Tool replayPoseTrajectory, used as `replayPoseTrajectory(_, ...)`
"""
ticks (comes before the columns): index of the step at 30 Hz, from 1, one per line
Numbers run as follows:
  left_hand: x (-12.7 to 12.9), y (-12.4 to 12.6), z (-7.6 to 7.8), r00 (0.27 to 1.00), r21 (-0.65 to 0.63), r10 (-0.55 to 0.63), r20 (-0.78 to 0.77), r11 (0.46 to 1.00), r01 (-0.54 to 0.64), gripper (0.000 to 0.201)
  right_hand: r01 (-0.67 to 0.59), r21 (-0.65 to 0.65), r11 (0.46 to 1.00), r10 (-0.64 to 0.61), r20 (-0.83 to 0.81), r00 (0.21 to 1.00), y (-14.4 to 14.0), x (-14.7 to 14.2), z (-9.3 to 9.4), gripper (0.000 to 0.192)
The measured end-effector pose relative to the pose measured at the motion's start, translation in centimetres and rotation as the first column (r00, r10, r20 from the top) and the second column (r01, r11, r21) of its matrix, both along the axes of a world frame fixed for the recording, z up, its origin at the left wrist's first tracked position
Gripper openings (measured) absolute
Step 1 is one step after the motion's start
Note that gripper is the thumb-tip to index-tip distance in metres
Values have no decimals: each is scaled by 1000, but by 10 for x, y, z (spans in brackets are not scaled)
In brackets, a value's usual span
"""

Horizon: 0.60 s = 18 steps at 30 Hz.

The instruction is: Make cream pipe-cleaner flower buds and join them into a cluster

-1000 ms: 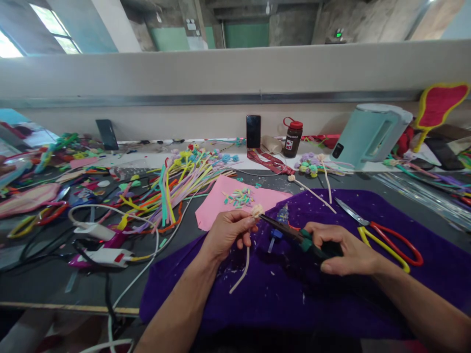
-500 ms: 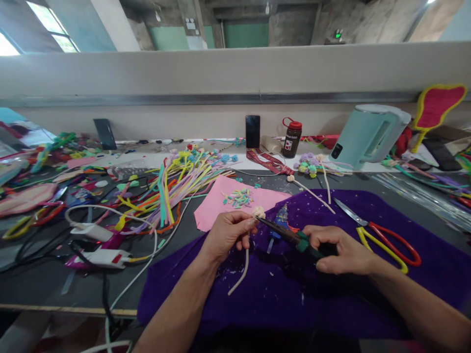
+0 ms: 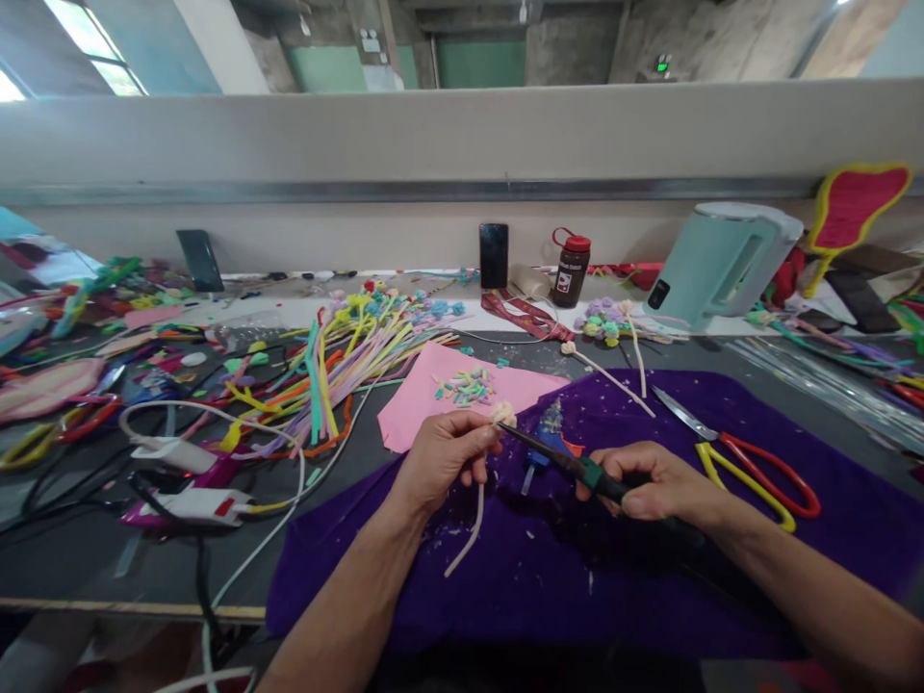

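while your left hand [image 3: 446, 460] pinches the cream flower [image 3: 503, 415], your right hand [image 3: 660, 479] curls round dark pliers [image 3: 593, 476] | bloom likely light, soft, crushable | grip at stem [image 3: 477, 520] top

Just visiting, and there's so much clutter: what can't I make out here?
Head view:
Cream flower: upper stem, behind the left hand.
Pliers: handles, partly covered by the right hand.
Blue thing: partly behind the pliers.
Bottle: lettering, too small.
Right forearm: cut off by the right edge.

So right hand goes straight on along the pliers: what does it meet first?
Likely the pale flower in the left hand; the pliers end right by it, contact unclear.
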<state>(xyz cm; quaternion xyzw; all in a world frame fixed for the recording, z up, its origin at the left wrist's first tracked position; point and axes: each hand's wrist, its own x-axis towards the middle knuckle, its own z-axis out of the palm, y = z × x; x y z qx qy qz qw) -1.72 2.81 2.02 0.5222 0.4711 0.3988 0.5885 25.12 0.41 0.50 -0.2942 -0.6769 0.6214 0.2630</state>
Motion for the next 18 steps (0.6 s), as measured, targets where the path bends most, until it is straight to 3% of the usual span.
replayPoseTrajectory(3,0,0,-1,1000,9,8,-2,1000,-8,20,10,9,1000,-10,-7,1000,1,-1,-1,31)
replayPoseTrajectory(10,-3,3,-1,993,-51,50,104,998,-45,24,59,209,976,-76,72,995,0,3,10,26)
replayPoseTrajectory(15,-7,9,-2,960,-144,23,281,989,18,21,91,59,994,-85,-98,992,-1,7,4,32)
replayPoseTrajectory(18,-9,11,-2,930,-219,20,366,974,65,20,175,-126,977,-198,-207,958,-2,6,-3,35)
